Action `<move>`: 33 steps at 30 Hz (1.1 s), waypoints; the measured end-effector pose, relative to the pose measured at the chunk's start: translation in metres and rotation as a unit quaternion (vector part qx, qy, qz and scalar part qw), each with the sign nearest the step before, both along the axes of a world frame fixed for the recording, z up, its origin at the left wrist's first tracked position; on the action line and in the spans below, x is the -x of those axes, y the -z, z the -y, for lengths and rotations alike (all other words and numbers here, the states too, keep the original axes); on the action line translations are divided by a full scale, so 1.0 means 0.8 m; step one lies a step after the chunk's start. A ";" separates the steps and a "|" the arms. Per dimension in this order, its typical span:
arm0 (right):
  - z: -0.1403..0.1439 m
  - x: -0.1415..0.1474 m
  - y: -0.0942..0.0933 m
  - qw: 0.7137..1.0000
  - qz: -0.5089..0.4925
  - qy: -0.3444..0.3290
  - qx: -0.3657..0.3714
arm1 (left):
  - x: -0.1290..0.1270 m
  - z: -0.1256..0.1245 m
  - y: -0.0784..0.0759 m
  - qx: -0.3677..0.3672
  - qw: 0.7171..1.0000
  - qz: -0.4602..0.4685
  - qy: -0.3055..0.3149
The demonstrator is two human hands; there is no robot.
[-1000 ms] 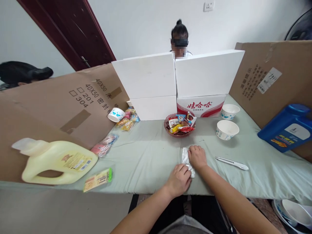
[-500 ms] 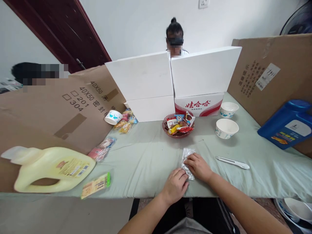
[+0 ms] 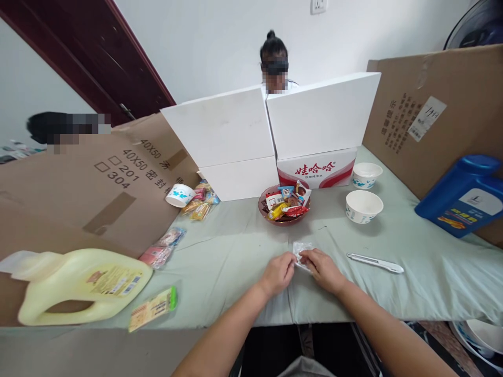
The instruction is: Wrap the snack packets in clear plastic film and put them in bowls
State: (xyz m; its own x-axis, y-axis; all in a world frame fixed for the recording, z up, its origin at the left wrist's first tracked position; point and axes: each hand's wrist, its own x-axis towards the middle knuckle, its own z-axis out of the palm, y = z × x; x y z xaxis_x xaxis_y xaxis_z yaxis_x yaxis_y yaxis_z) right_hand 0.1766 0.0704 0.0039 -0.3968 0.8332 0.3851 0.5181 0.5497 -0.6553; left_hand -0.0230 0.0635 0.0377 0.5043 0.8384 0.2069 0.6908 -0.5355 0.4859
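Observation:
A small clear, silvery plastic packet lies near the front middle of the cloth-covered table. My left hand is closed, pinching the packet's left edge between thumb and fingers. From the right, my right hand curls over the packet with its fingers gripping it. Both hands hide much of the packet, and I cannot make out its contents. A white utility knife rests to the right of my right hand. Beyond the packet stands a reddish glass bowl heaped with wrapped snacks.
White boxes form a wall at the back, with a person behind. Two paper bowls stand right of the snacks. A blue bottle leans at right. At left are a yellow jug, a green-ended packet and cardboard.
My left hand has moved up and away from me and now pinches the packet's edge. The packet's near end has been drawn up between my hands. The view has shifted slightly.

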 end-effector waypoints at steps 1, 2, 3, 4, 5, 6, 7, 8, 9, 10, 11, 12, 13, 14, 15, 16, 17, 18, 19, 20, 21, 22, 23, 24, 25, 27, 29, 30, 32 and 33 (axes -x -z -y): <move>-0.001 -0.002 0.002 1.000 -0.012 0.017 0.009 | -0.006 -0.012 0.000 0.013 0.999 -0.009 -0.033; -0.003 -0.003 0.004 0.999 -0.024 0.034 0.016 | -0.012 -0.023 0.000 0.019 0.998 -0.018 -0.060; -0.004 -0.004 0.006 0.998 -0.035 0.050 0.023 | -0.020 -0.034 0.001 0.020 0.996 -0.025 -0.081; -0.005 -0.005 0.008 0.996 -0.045 0.065 0.028 | -0.027 -0.043 0.002 0.020 0.995 -0.031 -0.097; -0.007 -0.005 0.010 0.995 -0.054 0.079 0.031 | -0.035 -0.051 0.004 0.023 0.993 -0.039 -0.112; -0.008 -0.005 0.012 0.993 -0.061 0.092 0.033 | -0.042 -0.056 0.005 0.026 0.990 -0.048 -0.127; -0.008 -0.004 0.013 0.992 -0.066 0.103 0.032 | -0.048 -0.060 0.006 0.028 0.988 -0.057 -0.140; -0.008 -0.003 0.014 0.991 -0.071 0.111 0.029 | -0.054 -0.062 0.008 0.030 0.986 -0.065 -0.152; -0.008 -0.002 0.014 0.990 -0.075 0.118 0.027 | -0.058 -0.062 0.009 0.029 0.984 -0.073 -0.162; -0.007 -0.001 0.013 0.989 -0.076 0.126 0.020 | -0.061 -0.062 0.011 0.028 0.982 -0.079 -0.170; -0.005 0.000 0.012 0.989 -0.069 0.133 0.005 | -0.063 -0.061 0.013 0.026 0.980 -0.085 -0.177; -0.003 0.001 0.010 0.989 -0.054 0.140 -0.019 | -0.064 -0.059 0.015 0.022 0.979 -0.088 -0.182; -0.001 0.002 0.008 0.988 -0.031 0.142 -0.048 | -0.064 -0.058 0.017 0.019 0.979 -0.091 -0.184; 0.002 0.003 0.005 0.987 0.000 0.139 -0.081 | -0.065 -0.057 0.019 0.014 0.978 -0.093 -0.185; 0.003 0.004 0.003 0.985 0.034 0.130 -0.111 | -0.065 -0.056 0.021 0.010 0.978 -0.094 -0.186; 0.005 0.005 0.001 0.982 0.069 0.117 -0.132 | -0.065 -0.055 0.023 0.005 0.978 -0.094 -0.185; 0.006 0.006 0.000 0.980 0.098 0.104 -0.139 | -0.065 -0.055 0.025 -0.001 0.978 -0.092 -0.185; 0.006 0.008 -0.002 0.978 0.122 0.097 -0.139 | -0.065 -0.054 0.027 -0.008 0.979 -0.089 -0.185; 0.007 0.010 -0.003 0.976 0.140 0.095 -0.134 | -0.065 -0.054 0.030 -0.015 0.979 -0.084 -0.185; 0.007 0.011 -0.004 0.975 0.152 0.098 -0.127 | -0.064 -0.054 0.032 -0.024 0.979 -0.079 -0.185; 0.006 0.012 -0.004 0.975 0.159 0.101 -0.120 | -0.063 -0.055 0.035 -0.033 0.979 -0.073 -0.186; 0.006 0.013 -0.005 0.975 0.162 0.103 -0.116 | -0.061 -0.056 0.037 -0.043 0.979 -0.066 -0.190; 0.006 0.013 -0.005 0.975 0.162 0.103 -0.114 | -0.058 -0.058 0.039 -0.054 0.977 -0.059 -0.196; 0.005 0.013 -0.006 0.975 0.162 0.102 -0.112 | -0.054 -0.061 0.041 -0.065 0.975 -0.052 -0.206; 0.005 0.013 -0.006 0.976 0.161 0.101 -0.110 | -0.050 -0.064 0.042 -0.076 0.972 -0.044 -0.217; 0.005 0.013 -0.006 0.977 0.155 0.100 -0.106 | -0.039 -0.070 0.043 -0.095 0.966 -0.026 -0.240; 0.005 0.012 -0.006 0.979 0.147 0.099 -0.101 | -0.031 -0.074 0.040 -0.111 0.963 -0.007 -0.245; 0.005 0.012 -0.006 0.980 0.142 0.098 -0.099 | -0.028 -0.074 0.039 -0.118 0.964 0.002 -0.236; 0.005 0.013 -0.005 0.982 0.131 0.096 -0.096 | -0.028 -0.072 0.035 -0.130 0.971 0.015 -0.198; 0.005 0.013 -0.004 0.983 0.123 0.095 -0.094 | -0.029 -0.070 0.033 -0.130 0.976 0.019 -0.174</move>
